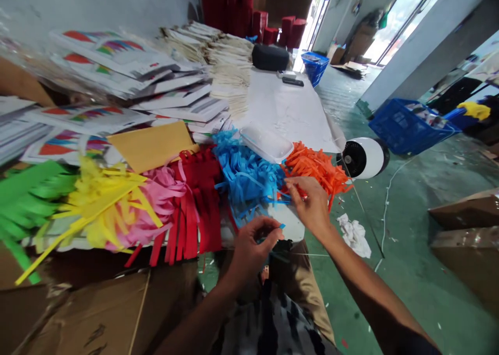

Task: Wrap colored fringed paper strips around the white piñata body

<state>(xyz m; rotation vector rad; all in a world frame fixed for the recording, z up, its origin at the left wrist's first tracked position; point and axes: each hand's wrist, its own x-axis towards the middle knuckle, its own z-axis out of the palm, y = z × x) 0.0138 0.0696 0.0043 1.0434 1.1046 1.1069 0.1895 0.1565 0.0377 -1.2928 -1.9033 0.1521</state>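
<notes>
My left hand (pixel 255 243) is closed in a pinch at the table's front edge, with a bit of blue paper strip (pixel 283 226) showing at the fingertips. Further right, my right hand (pixel 310 201) has its thumb and fingers together where the blue fringed tissue paper (pixel 247 175) meets the orange fringed paper (pixel 315 168); what lies between them is hidden. Left of the blue pile hang dark red fringe (pixel 200 199), pink fringe (pixel 158 201), yellow fringe (pixel 99 204) and green fringe (pixel 33 199). A clear plastic tray (pixel 267 143) rests on the blue and orange paper.
Stacks of printed sheets (pixel 113 58) and a yellow envelope (pixel 154 146) lie behind the fringes. Bundles of pale cords (pixel 230 69), a black case (pixel 270 57) and a phone (pixel 292 81) are farther back. A white fan (pixel 366 157) and blue basket (pixel 409 126) stand at right.
</notes>
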